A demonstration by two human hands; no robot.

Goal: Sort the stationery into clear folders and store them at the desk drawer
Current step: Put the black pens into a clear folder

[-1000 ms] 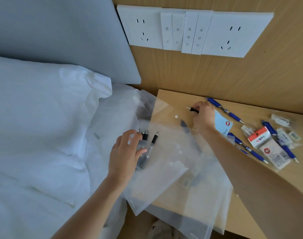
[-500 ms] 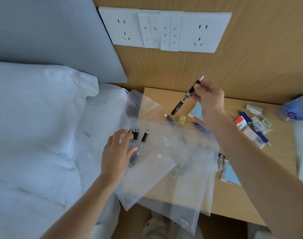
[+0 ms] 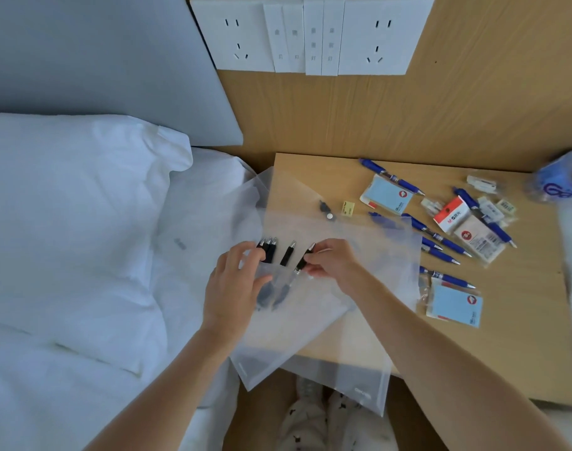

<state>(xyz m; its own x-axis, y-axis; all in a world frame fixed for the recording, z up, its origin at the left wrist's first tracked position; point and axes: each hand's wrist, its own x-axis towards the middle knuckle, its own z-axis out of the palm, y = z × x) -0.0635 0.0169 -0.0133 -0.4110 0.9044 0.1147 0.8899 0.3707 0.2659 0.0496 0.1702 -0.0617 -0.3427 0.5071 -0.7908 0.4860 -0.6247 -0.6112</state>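
Observation:
A clear folder (image 3: 310, 323) lies over the desk's left edge, on top of another clear folder (image 3: 369, 362). Several black pens (image 3: 269, 252) stick out of its open mouth, tips pointing away from me. My right hand (image 3: 335, 266) pinches one more black pen (image 3: 304, 259) at the folder's mouth, its lower half under the plastic. My left hand (image 3: 235, 288) rests on the folder and holds its upper sheet beside the pens. Blue pens (image 3: 437, 237), blue sticky-note pads (image 3: 388, 194) (image 3: 455, 304), a small yellow pad (image 3: 347, 208) and packed erasers (image 3: 479, 237) lie on the wooden desk (image 3: 518, 340).
A white pillow (image 3: 70, 222) and bedding border the desk on the left. White wall sockets and switches (image 3: 310, 35) sit on the wooden wall above. A blue-printed plastic bag (image 3: 559, 183) lies at the desk's far right. My patterned trousers (image 3: 313, 418) show below the desk.
My right hand picked a black pen up from the desk's middle, lifted it, and brought it down left to the folder's mouth. My left hand stayed on the folder.

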